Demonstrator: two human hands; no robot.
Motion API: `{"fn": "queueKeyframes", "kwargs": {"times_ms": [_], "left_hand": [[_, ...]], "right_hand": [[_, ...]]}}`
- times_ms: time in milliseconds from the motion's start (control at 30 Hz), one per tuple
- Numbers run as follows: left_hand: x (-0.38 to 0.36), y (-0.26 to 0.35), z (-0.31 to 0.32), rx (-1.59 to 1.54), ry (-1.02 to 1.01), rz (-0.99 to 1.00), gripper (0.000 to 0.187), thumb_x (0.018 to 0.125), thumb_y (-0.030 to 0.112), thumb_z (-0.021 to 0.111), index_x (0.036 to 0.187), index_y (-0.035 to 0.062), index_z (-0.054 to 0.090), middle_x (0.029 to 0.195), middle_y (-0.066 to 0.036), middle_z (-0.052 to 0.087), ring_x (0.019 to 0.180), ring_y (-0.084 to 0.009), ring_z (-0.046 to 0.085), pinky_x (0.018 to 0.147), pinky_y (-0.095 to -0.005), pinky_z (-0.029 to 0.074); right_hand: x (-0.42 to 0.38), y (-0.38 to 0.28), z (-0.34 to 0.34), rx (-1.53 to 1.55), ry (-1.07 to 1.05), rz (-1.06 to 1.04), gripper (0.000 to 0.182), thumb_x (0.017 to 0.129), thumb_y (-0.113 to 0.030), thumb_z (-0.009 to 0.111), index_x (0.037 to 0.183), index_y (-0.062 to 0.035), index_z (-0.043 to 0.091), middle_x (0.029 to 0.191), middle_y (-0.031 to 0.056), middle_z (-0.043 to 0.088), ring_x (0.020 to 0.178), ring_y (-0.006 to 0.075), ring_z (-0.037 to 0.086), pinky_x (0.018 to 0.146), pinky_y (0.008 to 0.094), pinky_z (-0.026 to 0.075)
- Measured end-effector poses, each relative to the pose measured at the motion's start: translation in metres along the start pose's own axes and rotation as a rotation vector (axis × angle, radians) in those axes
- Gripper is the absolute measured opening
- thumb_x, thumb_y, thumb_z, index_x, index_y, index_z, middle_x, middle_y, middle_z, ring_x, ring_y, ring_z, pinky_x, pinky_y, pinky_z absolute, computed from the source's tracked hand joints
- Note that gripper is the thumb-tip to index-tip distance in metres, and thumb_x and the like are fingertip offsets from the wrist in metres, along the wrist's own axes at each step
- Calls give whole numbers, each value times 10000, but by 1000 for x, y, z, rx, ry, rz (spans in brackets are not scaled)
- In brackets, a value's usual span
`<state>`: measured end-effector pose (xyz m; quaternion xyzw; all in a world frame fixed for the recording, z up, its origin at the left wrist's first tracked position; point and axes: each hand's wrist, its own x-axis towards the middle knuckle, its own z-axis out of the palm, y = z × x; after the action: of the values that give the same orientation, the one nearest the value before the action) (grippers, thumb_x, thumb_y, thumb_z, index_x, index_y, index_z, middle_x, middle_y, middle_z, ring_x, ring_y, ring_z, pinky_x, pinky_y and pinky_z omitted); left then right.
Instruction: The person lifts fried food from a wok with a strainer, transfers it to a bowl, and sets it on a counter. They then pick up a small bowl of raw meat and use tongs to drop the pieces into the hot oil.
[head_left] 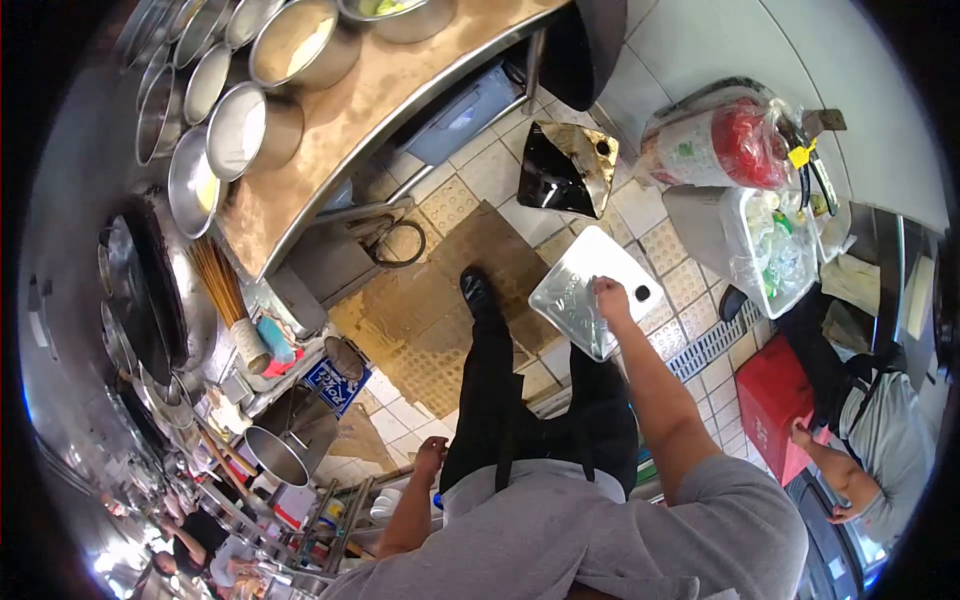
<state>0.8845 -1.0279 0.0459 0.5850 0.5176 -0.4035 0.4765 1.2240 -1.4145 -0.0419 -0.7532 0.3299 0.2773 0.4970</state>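
A silver square tin (572, 285) with a round black spot near one corner is in front of my legs, over the tiled floor. My right hand (610, 298) is closed round the handle on its top. My left hand (432, 455) hangs beside my left thigh, its fingers curled, with nothing visible in them. Farther forward on the floor stands a second square tin (565, 172), its surface dark and glossy with brownish patches and a round hole near one corner.
Metal pots (305, 45) line the counter (330, 110) at upper left. A bamboo brush (222, 295) is beside the wok. A wrapped red fire extinguisher (745, 145) and a bin of plastic bags (775, 255) are right. A co-worker (880, 450) stands by a red box (770, 400); brown cardboard (440, 310) covers some floor.
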Motion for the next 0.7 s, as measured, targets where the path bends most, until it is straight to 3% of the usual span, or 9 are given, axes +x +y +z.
{"fn": "queueKeyframes", "kwargs": {"times_ms": [100, 333, 400, 433, 467, 567, 633, 667, 700], "left_hand": [[-14, 23, 6, 11, -22, 89, 244, 841, 278, 483, 961, 88, 579, 753, -39, 605, 530, -89, 494, 452, -235, 374], [-20, -5, -11, -29, 3, -36, 229, 854, 267, 476, 946, 85, 579, 729, -36, 597, 502, -83, 466, 431, -217, 363], [-29, -3, -13, -30, 38, -89, 235, 865, 272, 462, 934, 84, 584, 712, -35, 598, 501, -84, 463, 430, -220, 366], [-30, -9, -16, -55, 41, -102, 252, 870, 286, 450, 937, 83, 583, 710, -37, 598, 502, -87, 465, 433, -222, 370], [-31, -16, -20, -77, 43, -115, 269, 875, 299, 438, 941, 82, 581, 709, -39, 598, 503, -90, 467, 436, -223, 374], [-25, -50, -33, -77, 0, -104, 291, 880, 320, 428, 994, 87, 559, 773, -41, 595, 524, -91, 476, 443, -226, 378], [-19, -43, -41, -90, -14, -133, 288, 866, 312, 443, 1024, 96, 549, 802, -38, 586, 546, -86, 483, 446, -232, 383], [-20, -42, -43, -202, -28, -121, 278, 860, 295, 447, 1021, 93, 550, 783, -33, 579, 530, -84, 475, 438, -235, 383], [-25, -30, -43, -150, -4, -136, 272, 856, 290, 457, 1013, 88, 551, 776, -31, 576, 521, -81, 470, 434, -232, 380]], "right_hand": [[42, 60, 41, 158, -129, -49, 257, 870, -200, 491, 720, -4, 563, 619, 21, 528, 546, 94, 462, 495, 247, 365], [68, 31, 152, 89, -325, -176, 273, 864, -227, 509, 801, 26, 590, 741, 48, 609, 688, 117, 523, 648, 251, 421], [71, 10, 185, -56, -289, -212, 264, 855, -239, 516, 809, 10, 590, 733, 58, 603, 675, 138, 519, 642, 264, 418], [84, 12, 205, -170, -286, -342, 262, 844, -262, 523, 805, -12, 592, 729, 87, 604, 669, 161, 529, 640, 283, 420], [109, 36, 240, -120, -130, -306, 251, 847, -256, 498, 794, -31, 594, 705, 103, 592, 668, 178, 541, 626, 294, 420], [114, -3, 258, -74, -171, -220, 245, 855, -232, 450, 816, -35, 590, 679, 84, 582, 647, 197, 559, 607, 314, 434], [144, 1, 278, -347, -126, -418, 268, 848, -234, 421, 807, -31, 590, 667, 58, 578, 605, 202, 563, 581, 316, 448], [158, 8, 288, -338, -101, -408, 268, 848, -234, 421, 807, -31, 590, 667, 58, 578, 605, 202, 563, 581, 316, 448], [169, 17, 301, -80, -193, -308, 272, 841, -246, 420, 820, -34, 588, 661, 53, 585, 600, 208, 570, 583, 310, 456]]}}
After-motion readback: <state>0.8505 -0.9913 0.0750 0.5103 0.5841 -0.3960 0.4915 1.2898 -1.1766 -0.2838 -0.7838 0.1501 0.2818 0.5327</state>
